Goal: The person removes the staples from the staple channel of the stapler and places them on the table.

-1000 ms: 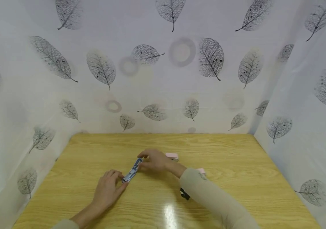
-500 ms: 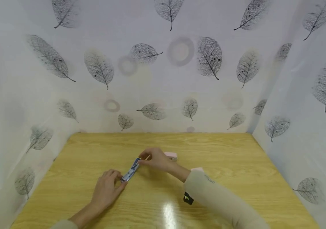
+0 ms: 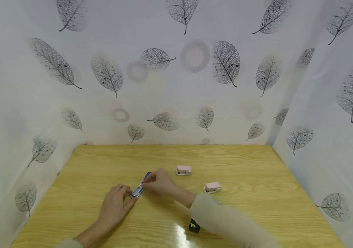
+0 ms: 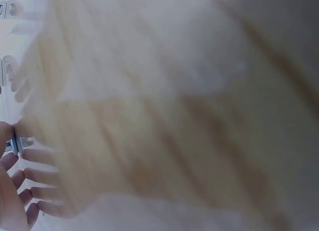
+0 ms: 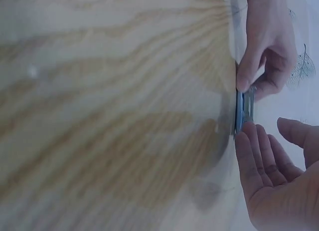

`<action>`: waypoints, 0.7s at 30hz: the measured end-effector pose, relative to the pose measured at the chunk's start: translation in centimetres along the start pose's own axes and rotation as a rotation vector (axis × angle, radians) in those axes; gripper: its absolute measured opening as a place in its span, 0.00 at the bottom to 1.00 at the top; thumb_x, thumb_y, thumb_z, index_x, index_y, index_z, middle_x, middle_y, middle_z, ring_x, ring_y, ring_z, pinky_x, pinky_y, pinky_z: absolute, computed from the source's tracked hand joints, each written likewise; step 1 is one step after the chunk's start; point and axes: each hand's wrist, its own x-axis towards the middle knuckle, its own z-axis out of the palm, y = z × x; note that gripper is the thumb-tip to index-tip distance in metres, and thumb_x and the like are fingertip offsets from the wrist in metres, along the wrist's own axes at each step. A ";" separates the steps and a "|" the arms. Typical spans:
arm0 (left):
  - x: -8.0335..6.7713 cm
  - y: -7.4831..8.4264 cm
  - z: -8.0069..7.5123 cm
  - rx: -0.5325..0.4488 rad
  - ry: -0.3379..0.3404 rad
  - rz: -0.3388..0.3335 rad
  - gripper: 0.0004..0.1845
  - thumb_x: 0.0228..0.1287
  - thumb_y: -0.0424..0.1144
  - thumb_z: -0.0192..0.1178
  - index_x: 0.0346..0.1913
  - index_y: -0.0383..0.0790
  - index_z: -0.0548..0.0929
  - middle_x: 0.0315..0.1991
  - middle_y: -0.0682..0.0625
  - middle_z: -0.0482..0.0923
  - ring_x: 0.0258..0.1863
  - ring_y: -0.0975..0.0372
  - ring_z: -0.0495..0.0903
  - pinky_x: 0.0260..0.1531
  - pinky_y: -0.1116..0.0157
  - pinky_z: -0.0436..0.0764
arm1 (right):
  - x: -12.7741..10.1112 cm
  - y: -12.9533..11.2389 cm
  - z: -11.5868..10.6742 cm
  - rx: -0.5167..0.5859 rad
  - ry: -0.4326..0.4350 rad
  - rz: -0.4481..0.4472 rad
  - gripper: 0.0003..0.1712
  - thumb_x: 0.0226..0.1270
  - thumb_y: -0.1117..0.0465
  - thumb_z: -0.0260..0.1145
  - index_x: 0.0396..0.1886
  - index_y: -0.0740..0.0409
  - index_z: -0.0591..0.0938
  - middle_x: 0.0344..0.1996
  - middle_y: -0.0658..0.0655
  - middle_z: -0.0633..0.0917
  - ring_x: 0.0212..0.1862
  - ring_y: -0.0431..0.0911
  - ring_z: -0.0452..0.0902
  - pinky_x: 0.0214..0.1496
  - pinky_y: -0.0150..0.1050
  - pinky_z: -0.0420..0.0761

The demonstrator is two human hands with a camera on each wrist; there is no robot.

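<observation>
Clearly, the left hand (image 3: pixel 114 203) has the firmer hold: its thumb and forefinger pinch the near end of a slim blue-and-silver stapler (image 3: pixel 137 191), one digit on either side. The right hand (image 3: pixel 161 182) comes in from the other side, its fingertips at the stapler's farther half. In the right wrist view its fingers look straight and its thumb stands apart from them, so it does not seem to grip; whether every fingertip touches, I cannot tell.

The stapler lies between the two hands, low over or on the counter (image 3: pixel 244 165); which, I cannot be sure. Its long axis runs slantwise, from the left hand forward and to the right, with the blue tip showing just beyond the right fingers. So the near end belongs to the left hand and the far stretch is closer to the right.

Beyond the right hand, a pink mini stapler (image 3: pixel 184 170) rests toward the back, and a second pink stapler (image 3: pixel 212 187) sits nearer the person, just past the pale right sleeve (image 3: pixel 226 217). On the near side of that forearm a small black object (image 3: pixel 194 226) is partly covered by the sleeve, too hidden to name.

The counter is glossy, yellowish wood grain, with a bright glare patch (image 3: pixel 181 234) near the front. White curtains (image 3: pixel 170 89) printed with dark leaves enclose its back and sides.
</observation>
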 end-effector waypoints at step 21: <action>-0.3 0.1 -0.2 0.013 0.004 0.026 0.12 0.61 0.43 0.77 0.40 0.41 0.87 0.47 0.45 0.86 0.49 0.48 0.84 0.48 0.46 0.83 | -0.3 -0.9 2.5 -0.025 -0.042 0.041 0.06 0.69 0.64 0.74 0.37 0.64 0.92 0.28 0.58 0.92 0.25 0.48 0.90 0.27 0.35 0.87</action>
